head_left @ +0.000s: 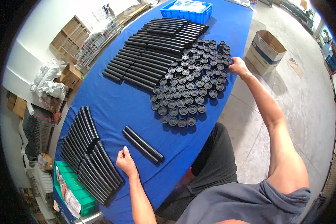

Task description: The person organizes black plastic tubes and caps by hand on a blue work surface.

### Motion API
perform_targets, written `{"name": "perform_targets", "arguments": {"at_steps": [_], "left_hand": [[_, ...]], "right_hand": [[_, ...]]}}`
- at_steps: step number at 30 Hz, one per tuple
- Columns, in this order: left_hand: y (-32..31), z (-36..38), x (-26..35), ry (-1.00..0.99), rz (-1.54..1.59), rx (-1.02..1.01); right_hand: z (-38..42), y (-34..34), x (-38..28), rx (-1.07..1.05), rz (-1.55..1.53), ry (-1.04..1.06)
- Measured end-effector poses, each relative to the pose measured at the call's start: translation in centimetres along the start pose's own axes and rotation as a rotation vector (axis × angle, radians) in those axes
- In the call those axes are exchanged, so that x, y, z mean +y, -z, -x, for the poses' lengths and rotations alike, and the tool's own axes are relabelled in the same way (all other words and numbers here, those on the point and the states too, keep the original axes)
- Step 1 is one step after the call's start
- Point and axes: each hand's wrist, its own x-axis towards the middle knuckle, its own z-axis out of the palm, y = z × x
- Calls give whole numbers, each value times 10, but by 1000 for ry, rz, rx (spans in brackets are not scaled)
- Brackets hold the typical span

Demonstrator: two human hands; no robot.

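My left hand (126, 161) is closed just below two black tubes (142, 145) that lie side by side on the blue cloth; whatever its fingers hold is too small to make out. At the right edge of a large cluster of round black caps (181, 87), my right hand (238, 66) has its fingers pressed together near the outermost caps. What lies between those fingers is hidden. Rows of black tubes (147, 50) fill the far part of the cloth beside the caps. More black tubes (91, 156) are stacked at the lower left.
A blue crate (203, 16) stands at the table's far end, a green crate (86, 203) at the near left corner. An open cardboard box (264, 56) is on the floor to the right. Shelving, bags and cartons line the left wall.
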Motion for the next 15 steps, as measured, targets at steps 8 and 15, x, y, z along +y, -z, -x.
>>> {"name": "perform_targets", "arguments": {"at_steps": [8, 15], "left_hand": [[-2, 1, 12, 3, 40, 5], [-3, -1, 5, 36, 22, 12]], "right_hand": [[-62, 30, -13, 137, 469, 332], [-90, -6, -36, 69, 831, 388]]}}
